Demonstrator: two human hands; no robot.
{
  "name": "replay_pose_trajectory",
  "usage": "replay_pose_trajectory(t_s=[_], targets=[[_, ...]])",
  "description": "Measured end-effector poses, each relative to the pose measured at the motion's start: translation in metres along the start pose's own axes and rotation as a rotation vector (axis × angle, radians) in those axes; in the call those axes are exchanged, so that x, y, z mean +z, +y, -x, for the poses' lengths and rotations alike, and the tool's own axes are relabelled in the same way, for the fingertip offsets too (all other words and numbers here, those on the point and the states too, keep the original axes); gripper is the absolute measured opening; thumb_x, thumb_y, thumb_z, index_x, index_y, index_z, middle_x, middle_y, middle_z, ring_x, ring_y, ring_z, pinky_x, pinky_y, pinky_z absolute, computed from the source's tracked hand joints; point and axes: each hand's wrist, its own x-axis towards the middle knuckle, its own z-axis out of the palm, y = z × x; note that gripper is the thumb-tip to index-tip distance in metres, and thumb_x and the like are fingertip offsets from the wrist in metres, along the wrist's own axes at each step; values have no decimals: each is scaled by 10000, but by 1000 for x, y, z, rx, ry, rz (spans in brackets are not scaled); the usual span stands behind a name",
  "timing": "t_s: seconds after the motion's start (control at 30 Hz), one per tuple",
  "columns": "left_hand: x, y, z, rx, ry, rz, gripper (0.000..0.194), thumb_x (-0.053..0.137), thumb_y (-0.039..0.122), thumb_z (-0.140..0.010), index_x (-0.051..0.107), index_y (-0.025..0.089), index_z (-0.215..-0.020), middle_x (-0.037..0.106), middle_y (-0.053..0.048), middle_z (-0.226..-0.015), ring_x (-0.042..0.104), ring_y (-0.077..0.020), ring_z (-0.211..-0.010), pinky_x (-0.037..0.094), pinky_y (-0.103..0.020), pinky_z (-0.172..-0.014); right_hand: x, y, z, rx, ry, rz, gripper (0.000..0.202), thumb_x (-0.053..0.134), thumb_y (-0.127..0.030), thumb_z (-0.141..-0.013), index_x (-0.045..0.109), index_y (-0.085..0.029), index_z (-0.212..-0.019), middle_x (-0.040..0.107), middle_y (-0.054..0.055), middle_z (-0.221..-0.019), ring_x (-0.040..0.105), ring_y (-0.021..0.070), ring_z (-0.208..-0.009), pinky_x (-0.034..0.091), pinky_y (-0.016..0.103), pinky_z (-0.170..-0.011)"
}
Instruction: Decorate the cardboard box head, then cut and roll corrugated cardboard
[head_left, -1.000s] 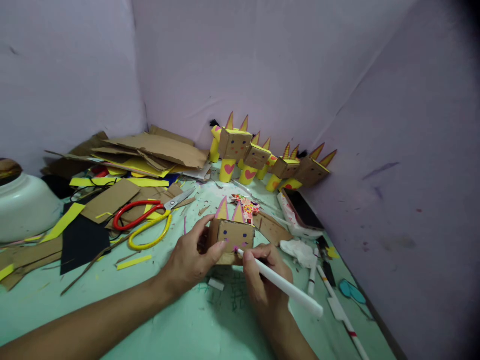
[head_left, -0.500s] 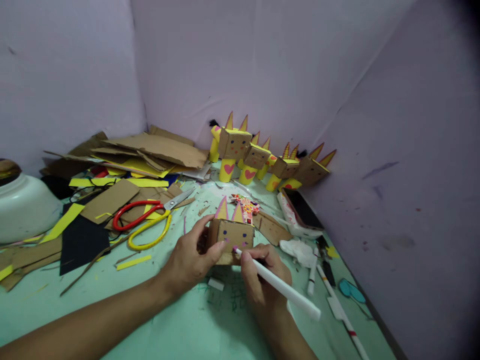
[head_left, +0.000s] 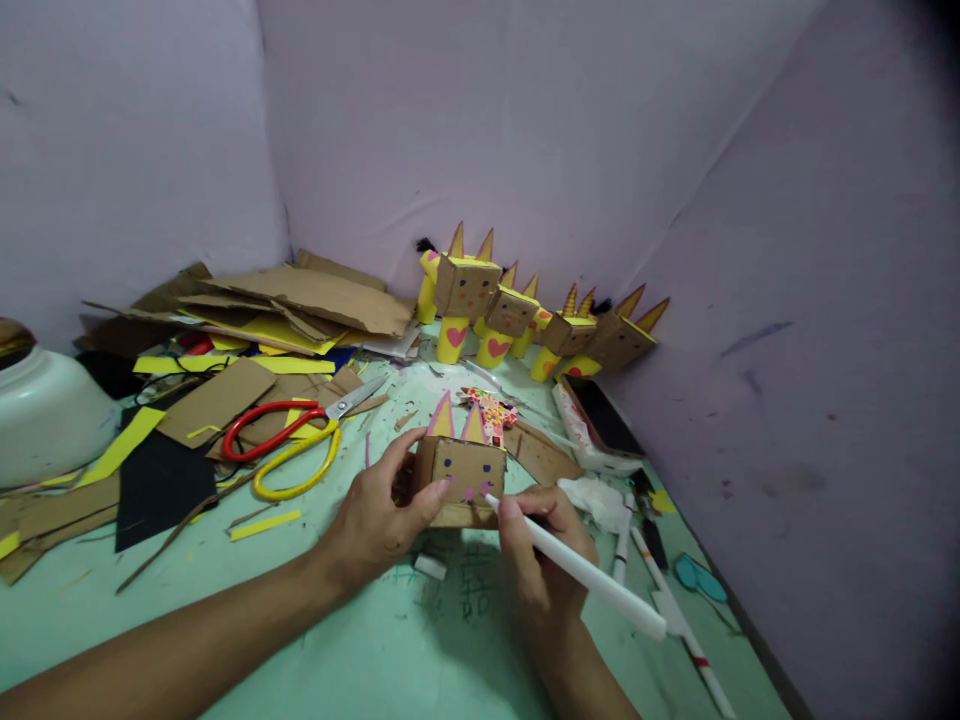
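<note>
A small cardboard box head (head_left: 469, 470) with two pink-edged yellow ears, blue dot eyes and pink marks stands near the middle of the table. My left hand (head_left: 386, 510) grips its left side, thumb on the front face. In my right hand (head_left: 551, 550) is a white marker (head_left: 592, 575), its tip at the lower right of the face, by a pink mark. The fingers are wrapped round the barrel near the tip.
Red-and-yellow scissors (head_left: 292, 440) lie left among cardboard and paper scraps. Several yellow-legged cardboard figures (head_left: 469, 290) line the back wall. A white jar (head_left: 56, 415) stands far left. On the right are a phone (head_left: 604, 415), tissue (head_left: 592, 500) and a long white marker (head_left: 686, 630).
My right hand and the marker have moved slightly right, off the pink mark at the middle of the face. That mark now shows. My left hand keeps its hold on the box.
</note>
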Motion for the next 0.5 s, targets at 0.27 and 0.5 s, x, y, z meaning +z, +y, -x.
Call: replay_pose_trajectory(t_s=[0.27, 0.5], targets=[[1, 0, 0, 0, 9, -6, 695, 623, 488, -809, 412, 169, -1390, 652, -139, -1226, 649, -291, -1083, 545, -398, -906, 1, -4, 3, 78, -119, 2, 202, 595, -348, -852, 587, -215, -700, 597, -36, -530, 532, 126, -448, 379, 228, -438], [0, -1, 1, 5, 3, 4, 697, 623, 486, -816, 399, 173, -1396, 652, -139, -1219, 646, -289, -1085, 539, -405, -916, 5, -1, 3, 58, -83, -24, 229, 586, -367, -851, 582, -213, -682, 579, -38, -508, 509, 126, -430, 356, 229, -424]])
